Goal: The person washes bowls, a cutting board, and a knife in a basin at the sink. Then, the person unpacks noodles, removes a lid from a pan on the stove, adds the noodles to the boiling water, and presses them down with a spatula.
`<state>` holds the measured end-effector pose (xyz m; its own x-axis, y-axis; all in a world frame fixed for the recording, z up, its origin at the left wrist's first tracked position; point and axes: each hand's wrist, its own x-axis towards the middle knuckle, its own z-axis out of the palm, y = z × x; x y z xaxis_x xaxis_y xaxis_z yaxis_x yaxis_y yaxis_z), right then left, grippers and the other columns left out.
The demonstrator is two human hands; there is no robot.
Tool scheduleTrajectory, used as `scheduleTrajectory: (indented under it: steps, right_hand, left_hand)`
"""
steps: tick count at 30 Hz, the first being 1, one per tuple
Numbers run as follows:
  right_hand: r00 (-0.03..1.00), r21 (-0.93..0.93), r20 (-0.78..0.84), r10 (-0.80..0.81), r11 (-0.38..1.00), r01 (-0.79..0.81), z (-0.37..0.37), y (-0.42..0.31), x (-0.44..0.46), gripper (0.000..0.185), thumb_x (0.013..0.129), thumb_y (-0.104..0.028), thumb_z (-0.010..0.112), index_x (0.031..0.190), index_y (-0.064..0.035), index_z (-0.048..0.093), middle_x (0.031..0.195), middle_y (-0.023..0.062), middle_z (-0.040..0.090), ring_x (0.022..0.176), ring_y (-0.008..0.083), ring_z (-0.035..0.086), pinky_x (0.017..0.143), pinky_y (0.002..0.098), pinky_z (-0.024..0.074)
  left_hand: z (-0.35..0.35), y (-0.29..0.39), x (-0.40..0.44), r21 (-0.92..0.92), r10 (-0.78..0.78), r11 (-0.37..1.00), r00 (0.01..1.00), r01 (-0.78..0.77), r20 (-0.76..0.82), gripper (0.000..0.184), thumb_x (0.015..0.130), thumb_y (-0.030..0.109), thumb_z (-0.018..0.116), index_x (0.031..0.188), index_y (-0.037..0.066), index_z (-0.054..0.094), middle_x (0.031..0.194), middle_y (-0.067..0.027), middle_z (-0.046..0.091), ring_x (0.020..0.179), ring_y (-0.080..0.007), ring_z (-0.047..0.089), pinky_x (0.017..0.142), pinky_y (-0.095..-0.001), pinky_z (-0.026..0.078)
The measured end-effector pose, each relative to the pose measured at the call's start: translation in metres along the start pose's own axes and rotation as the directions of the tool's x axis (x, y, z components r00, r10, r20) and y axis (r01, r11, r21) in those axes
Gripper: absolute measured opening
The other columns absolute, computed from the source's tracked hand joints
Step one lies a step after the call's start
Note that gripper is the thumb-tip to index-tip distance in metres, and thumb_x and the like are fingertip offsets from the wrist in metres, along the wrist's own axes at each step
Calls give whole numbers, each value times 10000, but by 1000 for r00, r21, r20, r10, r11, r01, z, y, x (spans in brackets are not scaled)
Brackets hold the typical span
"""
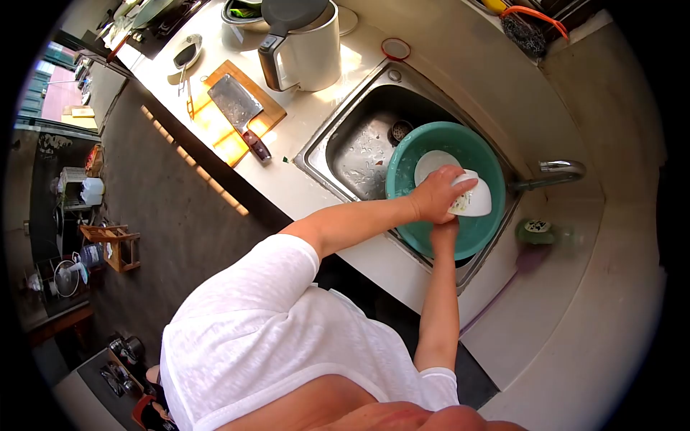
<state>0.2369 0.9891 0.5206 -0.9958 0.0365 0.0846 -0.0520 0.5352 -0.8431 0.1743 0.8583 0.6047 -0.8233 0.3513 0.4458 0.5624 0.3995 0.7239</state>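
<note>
Over a green plastic basin (401,161) in the sink, my left hand (433,194) is closed on a small white bowl (477,201), which is tilted. Pale bits or suds show on the bowl near my fingers. My right hand (444,231) comes up from below, against my left hand and close to the bowl's underside. Its fingers are hidden, so its grip does not show. Beneath my hands, another white dish (431,164) lies in the basin.
The steel sink (352,154) surrounds the basin, with a faucet (557,172) at the right. A cleaver (236,102) lies on a wooden cutting board (269,113). Beside it stands a large pitcher (313,57). A green bottle (535,231) stands right of the sink.
</note>
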Motion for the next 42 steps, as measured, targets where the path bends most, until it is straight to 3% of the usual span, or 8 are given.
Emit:
scheduleTrajectory:
  steps: [3, 8, 11, 16, 21, 26, 34, 42]
  right_hand:
    - [953, 594, -153, 261, 795, -123, 9, 5, 5, 401, 833, -81, 505, 1209, -8, 387, 1204, 121, 453, 1118, 218, 435, 903, 331, 373]
    - [900, 343, 61, 431, 838, -425, -10, -28, 8, 294, 847, -188, 531, 1076, -25, 444, 1061, 84, 531, 925, 159, 550, 793, 263, 429]
    - [737, 481, 152, 659, 602, -638, 8, -71, 6, 367, 830, -245, 561, 1085, -24, 417, 943, 90, 572, 876, 197, 577, 701, 301, 475]
    - [786, 544, 418, 456, 567, -619, 50, -111, 14, 365, 811, -141, 432, 1144, 0, 379, 843, 121, 571, 577, 203, 591, 377, 236, 443]
    - [798, 564, 389, 461, 566, -601, 70, -119, 17, 353, 774, -101, 408, 1102, 29, 402, 848, 138, 569, 547, 187, 566, 390, 246, 448]
    - [786, 503, 424, 449, 605, -617, 80, -140, 18, 331, 783, -113, 400, 1079, 35, 422, 841, 141, 570, 548, 176, 560, 406, 255, 451]
    - [749, 347, 490, 447, 688, -637, 138, -166, 40, 358, 790, -126, 401, 1107, 36, 432, 894, 147, 563, 605, 178, 570, 464, 266, 482]
    - [721, 322, 515, 464, 675, -664, 186, -179, 81, 363, 805, -130, 396, 1118, 53, 418, 942, 162, 559, 594, 204, 571, 477, 279, 491]
  left_hand:
    - [-21, 8, 3, -16, 245, 969, 969, -245, 4, 677, 523, 155, 676, 1165, 107, 465, 1103, -187, 448, 1013, -368, 434, 856, -436, 381]
    - [-33, -18, -12, -206, -271, 952, 935, 226, -228, 573, 634, 128, 636, 1166, 66, 432, 1063, -168, 487, 971, -303, 484, 836, -351, 409]
    - [-52, -64, -30, -731, -710, 340, 671, 591, 213, 403, 790, 156, 519, 1168, 54, 420, 1058, -117, 513, 954, -185, 503, 822, -296, 412]
    - [-128, -58, -52, -596, -635, 155, 542, 788, 551, 573, 804, 272, 531, 1282, 64, 294, 1189, -131, 421, 1061, -206, 440, 836, -387, 411]
    - [-167, -107, -76, -794, -775, 145, 566, 591, 279, 838, 803, 281, 537, 1362, 108, -63, 1332, -128, 195, 1199, -287, 301, 892, -439, 383]
    - [-214, -144, -56, -938, -911, 274, 371, 212, -182, 712, 814, 167, 504, 1350, 95, 42, 1268, -162, 285, 1192, -307, 323, 911, -453, 371]
    - [-230, -184, -18, -987, -926, 161, 342, -25, -160, 299, 822, 123, 493, 1030, -55, 373, 1167, -180, 380, 1084, -318, 426, 905, -459, 393]
    - [-272, -208, -9, -986, -934, 37, 356, 161, 23, 450, 862, 142, 441, 1210, -80, 261, 1188, -235, 350, 1060, -367, 435, 905, -482, 404]
